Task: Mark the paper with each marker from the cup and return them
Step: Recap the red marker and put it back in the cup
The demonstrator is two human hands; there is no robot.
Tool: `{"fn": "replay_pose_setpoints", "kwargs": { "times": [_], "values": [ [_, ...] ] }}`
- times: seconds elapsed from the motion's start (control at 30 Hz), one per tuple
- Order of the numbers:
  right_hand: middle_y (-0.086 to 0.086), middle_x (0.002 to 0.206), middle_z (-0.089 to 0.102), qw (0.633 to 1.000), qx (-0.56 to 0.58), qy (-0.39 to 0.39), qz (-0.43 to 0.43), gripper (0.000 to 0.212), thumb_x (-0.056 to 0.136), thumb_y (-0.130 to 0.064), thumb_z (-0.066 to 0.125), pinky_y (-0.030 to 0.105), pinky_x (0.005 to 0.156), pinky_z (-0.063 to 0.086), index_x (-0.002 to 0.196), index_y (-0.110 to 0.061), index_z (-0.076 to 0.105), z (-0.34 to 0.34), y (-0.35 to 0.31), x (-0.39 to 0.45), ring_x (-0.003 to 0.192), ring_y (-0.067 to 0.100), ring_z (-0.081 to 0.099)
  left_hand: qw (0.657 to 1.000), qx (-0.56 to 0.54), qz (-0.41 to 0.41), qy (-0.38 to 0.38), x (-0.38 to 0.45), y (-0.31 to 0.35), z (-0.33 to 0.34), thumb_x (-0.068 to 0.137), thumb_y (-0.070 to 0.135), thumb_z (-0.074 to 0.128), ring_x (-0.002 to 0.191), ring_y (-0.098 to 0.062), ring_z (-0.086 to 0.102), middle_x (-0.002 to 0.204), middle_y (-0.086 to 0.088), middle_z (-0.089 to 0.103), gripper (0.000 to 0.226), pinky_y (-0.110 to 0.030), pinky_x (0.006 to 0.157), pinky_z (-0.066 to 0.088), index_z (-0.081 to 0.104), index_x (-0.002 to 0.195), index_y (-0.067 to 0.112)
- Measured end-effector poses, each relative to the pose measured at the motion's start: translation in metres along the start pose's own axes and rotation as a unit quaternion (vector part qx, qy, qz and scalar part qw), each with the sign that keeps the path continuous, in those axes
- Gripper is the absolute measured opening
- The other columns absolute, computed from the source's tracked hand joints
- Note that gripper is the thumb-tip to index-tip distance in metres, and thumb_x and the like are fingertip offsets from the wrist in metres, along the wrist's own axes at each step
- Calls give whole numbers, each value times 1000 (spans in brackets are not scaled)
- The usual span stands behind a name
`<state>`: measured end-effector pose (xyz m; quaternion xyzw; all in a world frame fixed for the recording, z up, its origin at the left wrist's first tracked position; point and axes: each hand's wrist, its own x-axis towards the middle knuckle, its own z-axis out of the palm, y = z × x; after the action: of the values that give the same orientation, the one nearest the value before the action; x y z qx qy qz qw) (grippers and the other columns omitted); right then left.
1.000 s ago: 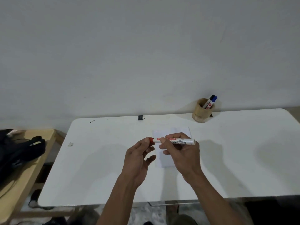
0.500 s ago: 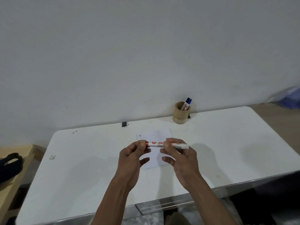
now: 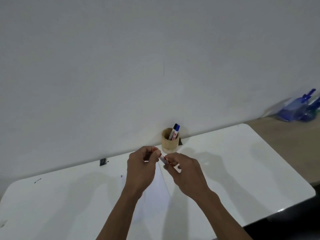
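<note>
Both my hands hold a white marker with red print (image 3: 163, 160) above the white paper (image 3: 155, 191) on the table. My left hand (image 3: 142, 168) pinches its red cap end. My right hand (image 3: 183, 172) grips the barrel, which is mostly hidden by the fingers. I cannot tell whether the cap is on or off. Beyond the hands a tan cup (image 3: 170, 140) stands at the table's far edge by the wall, with a blue-capped marker (image 3: 176, 131) and a black-capped one in it.
The white table (image 3: 242, 170) runs against a bare wall. A small black object (image 3: 103, 161) lies at the far edge on the left. Blue plastic items (image 3: 301, 110) lie on the floor at the far right. The table's right corner is rounded.
My view has swung left and down, so the cup and table now sit more to the right. My hands have lifted the marker nearer the cup and turned it end-on.
</note>
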<state>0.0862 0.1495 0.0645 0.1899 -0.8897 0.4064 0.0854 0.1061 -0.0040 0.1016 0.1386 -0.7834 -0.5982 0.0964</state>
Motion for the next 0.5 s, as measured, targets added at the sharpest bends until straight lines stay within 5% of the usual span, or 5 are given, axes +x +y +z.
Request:
{"fn": "replay_pose_setpoints", "kwargs": {
  "times": [0.2,0.5],
  "values": [
    [-14,95,69,996,76,14,37,51,96,-15,64,23,68,58,141,-35,50,-12,42,51,72,4,65,999,-18,-49,-3,49,-1,43,91,27,69,92,-6,69,90,13,76,11,-30,84,57,71,100,34],
    [-2,100,71,960,179,170,132,61,90,-8,74,6,66,52,141,-28,46,-8,86,123,79,-2,72,984,134,-118,-1,105,-56,88,72,26,88,110,-15,57,136,-3,58,86,-27,88,46,41,144,18]
  ]
}}
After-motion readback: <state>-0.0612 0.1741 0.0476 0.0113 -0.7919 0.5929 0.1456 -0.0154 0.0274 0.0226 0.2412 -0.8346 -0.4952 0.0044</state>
